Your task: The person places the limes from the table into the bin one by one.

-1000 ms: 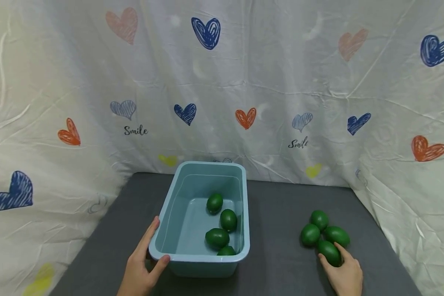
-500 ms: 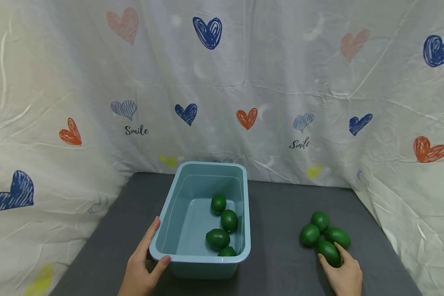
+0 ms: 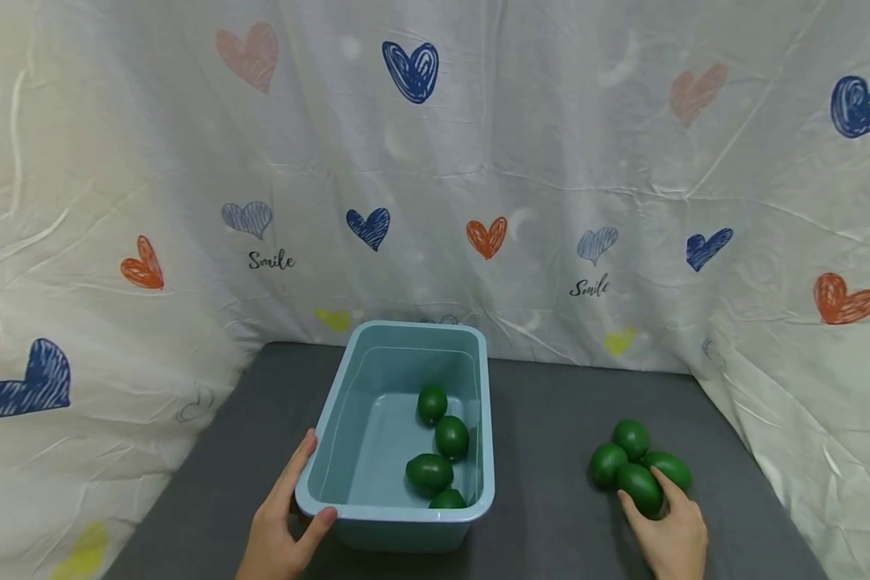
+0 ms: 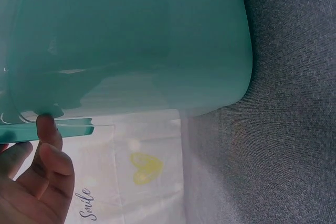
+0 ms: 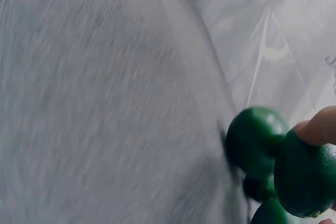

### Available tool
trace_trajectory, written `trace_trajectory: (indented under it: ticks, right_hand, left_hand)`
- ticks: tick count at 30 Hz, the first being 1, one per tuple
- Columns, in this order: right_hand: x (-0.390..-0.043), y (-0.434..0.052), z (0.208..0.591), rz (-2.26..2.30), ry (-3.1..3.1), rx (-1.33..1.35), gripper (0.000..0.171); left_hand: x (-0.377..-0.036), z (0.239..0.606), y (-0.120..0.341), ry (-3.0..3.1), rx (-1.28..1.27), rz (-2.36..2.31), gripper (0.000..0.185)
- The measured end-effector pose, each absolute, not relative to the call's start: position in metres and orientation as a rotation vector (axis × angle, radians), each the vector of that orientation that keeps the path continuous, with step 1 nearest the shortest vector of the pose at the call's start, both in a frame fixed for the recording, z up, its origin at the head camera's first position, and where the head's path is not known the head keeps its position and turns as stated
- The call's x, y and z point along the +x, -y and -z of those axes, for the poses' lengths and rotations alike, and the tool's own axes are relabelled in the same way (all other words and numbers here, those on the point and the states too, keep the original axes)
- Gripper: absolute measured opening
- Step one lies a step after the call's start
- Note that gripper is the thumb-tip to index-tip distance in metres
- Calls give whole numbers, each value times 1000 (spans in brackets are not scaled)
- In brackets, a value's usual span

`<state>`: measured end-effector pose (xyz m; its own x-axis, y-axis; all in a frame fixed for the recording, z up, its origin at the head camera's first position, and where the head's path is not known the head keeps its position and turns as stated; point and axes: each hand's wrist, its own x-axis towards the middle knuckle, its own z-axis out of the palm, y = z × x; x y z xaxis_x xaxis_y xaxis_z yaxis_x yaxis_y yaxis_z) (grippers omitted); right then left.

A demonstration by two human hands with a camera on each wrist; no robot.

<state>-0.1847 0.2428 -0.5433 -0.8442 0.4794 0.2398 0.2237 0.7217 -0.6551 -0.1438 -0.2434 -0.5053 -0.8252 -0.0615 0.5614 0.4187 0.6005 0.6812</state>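
In the head view my left hand [image 3: 279, 519] holds the near left corner of a light blue plastic tub [image 3: 399, 535], thumb at the front rim and fingers along the left side. The left wrist view has those fingers [image 4: 59, 174] bent by the rim. Several green limes [image 3: 429, 474] lie inside the tub, the nearest one partly hidden by its front wall. To the right, my right hand [image 3: 670, 532] grips a lime [image 3: 640, 487] between thumb and fingers. From the right wrist, this held lime [image 5: 304, 177] shows its small stem nub and overlaps the ones behind.
Three more limes [image 3: 608, 465] sit close together just beyond the right hand. Dark grey cloth [image 3: 544, 451] covers the table. A white curtain [image 3: 420, 177] with hearts printed on it hangs along the back and sides.
The right hand and its lime have shifted slightly left against the other limes. In the tub, the farthest lime has rolled right toward its neighbour. The left hand stays at the tub's corner.
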Motion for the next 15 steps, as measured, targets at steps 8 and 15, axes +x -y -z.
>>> trace_trajectory:
  ticks: [8,15]
  right_hand:
    - [-185,-224,528,-847,2423,-385,65]
    - [-182,-203,512,-828,2340,-226,65]
  left_hand:
    - [-144,505,243,2289,-283,1174,93]
    - [-144,504,244,2298,-277,1163,92]
